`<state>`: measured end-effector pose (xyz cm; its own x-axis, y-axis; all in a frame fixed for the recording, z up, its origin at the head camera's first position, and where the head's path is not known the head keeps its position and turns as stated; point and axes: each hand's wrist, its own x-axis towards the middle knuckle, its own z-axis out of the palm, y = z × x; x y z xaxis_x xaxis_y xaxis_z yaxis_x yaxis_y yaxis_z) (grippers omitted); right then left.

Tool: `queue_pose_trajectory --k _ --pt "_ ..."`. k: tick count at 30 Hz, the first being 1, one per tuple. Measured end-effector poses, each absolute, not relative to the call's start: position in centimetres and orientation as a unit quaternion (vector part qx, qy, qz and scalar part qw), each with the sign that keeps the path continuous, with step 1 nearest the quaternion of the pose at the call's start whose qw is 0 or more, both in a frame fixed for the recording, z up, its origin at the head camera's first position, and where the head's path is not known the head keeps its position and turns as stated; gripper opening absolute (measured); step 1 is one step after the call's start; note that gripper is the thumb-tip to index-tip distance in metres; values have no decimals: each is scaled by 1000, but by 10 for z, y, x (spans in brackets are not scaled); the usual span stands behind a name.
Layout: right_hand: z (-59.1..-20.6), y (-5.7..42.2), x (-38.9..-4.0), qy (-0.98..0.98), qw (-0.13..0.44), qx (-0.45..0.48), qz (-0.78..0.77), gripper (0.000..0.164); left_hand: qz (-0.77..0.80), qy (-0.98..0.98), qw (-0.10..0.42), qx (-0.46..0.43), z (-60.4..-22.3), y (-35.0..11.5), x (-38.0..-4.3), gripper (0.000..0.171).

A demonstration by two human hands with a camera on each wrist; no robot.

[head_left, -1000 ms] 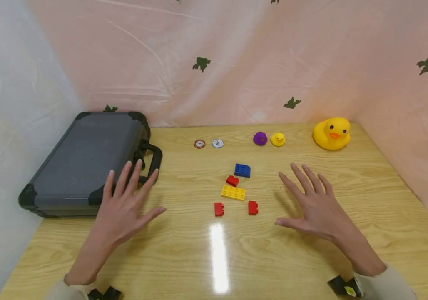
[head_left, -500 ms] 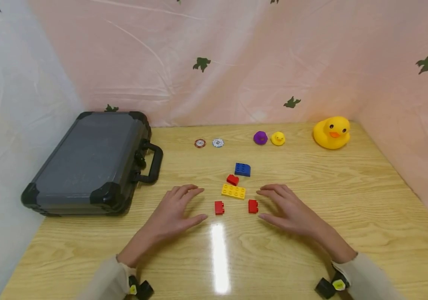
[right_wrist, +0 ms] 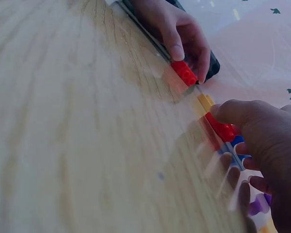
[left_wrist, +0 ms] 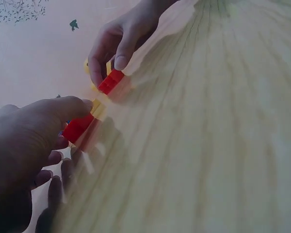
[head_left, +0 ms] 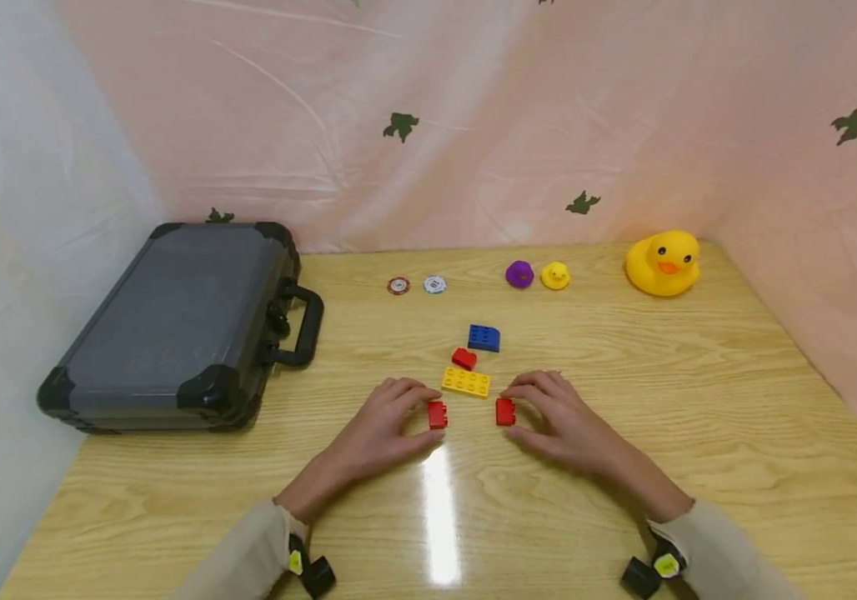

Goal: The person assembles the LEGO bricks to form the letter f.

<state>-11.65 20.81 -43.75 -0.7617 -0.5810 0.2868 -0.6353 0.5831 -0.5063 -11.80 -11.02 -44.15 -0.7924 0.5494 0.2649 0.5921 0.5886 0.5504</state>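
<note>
In the head view my left hand (head_left: 387, 425) has its thumb and forefinger curled round the left red toy building brick (head_left: 438, 415). The right hand (head_left: 565, 421) curls its thumb and forefinger round another red brick (head_left: 504, 412) in the same way. Both bricks lie on the table, studs facing right; firm contact is hard to judge. The left wrist view shows the left thumb partly covering its brick (left_wrist: 77, 128). Just beyond the hands lie a yellow brick (head_left: 466, 382), a third red brick (head_left: 464, 358) and a blue brick (head_left: 484, 337).
A grey case (head_left: 166, 308) with a black handle lies at the left of the wooden table (head_left: 368, 533). Two poker chips, one red (head_left: 398, 286) and one white (head_left: 434, 285), lie at the back. Purple (head_left: 519, 274), small yellow (head_left: 554, 275) and large yellow ducks (head_left: 663, 263) stand farther right.
Both hands have come inward from wide apart with spread fingers, and now bend round the two nearest red bricks. The bricks keep their places on the table.
</note>
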Motion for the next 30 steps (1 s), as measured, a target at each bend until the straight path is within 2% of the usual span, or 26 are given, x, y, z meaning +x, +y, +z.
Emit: queue_pose_trajectory --k 22,30 --pt "-439 204 -118 -883 58 348 308 35 -330 -880 35 -339 -442 -105 -122 35" --pt "-432 202 -115 -881 51 351 313 38 -362 -875 8 -323 -442 -100 -122 35"
